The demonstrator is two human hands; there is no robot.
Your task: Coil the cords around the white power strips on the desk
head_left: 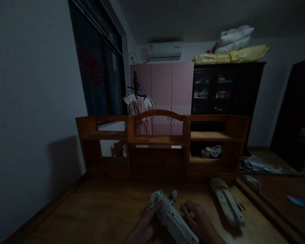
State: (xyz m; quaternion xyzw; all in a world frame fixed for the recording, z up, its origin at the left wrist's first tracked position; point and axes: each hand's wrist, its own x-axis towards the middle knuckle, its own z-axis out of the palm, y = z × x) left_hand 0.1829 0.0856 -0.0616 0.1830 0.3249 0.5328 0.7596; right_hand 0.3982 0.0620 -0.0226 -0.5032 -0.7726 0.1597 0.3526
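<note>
A white power strip (179, 225) with its cord (164, 211) wound around one end slants across the lower middle of the head view. My left hand (144, 225) is closed around the strip's wound part, the thumb lying over the coils. The plug (173, 195) sticks out at the upper side of the coils. My right hand (197, 217) is just right of the strip, its fingers curled together; what they hold, if anything, is too dark to see. A second white power strip (227, 203), also with cord wound about it, lies on the wooden desk (104, 206) to the right.
A wooden shelf unit (157, 139) stands along the desk's far edge. A wall (35, 135) bounds the left side. Papers (260, 165) and a blue sheet (299, 202) lie beyond the desk's right edge. A pink wardrobe (161, 84) and dark cabinet (244, 91) are behind.
</note>
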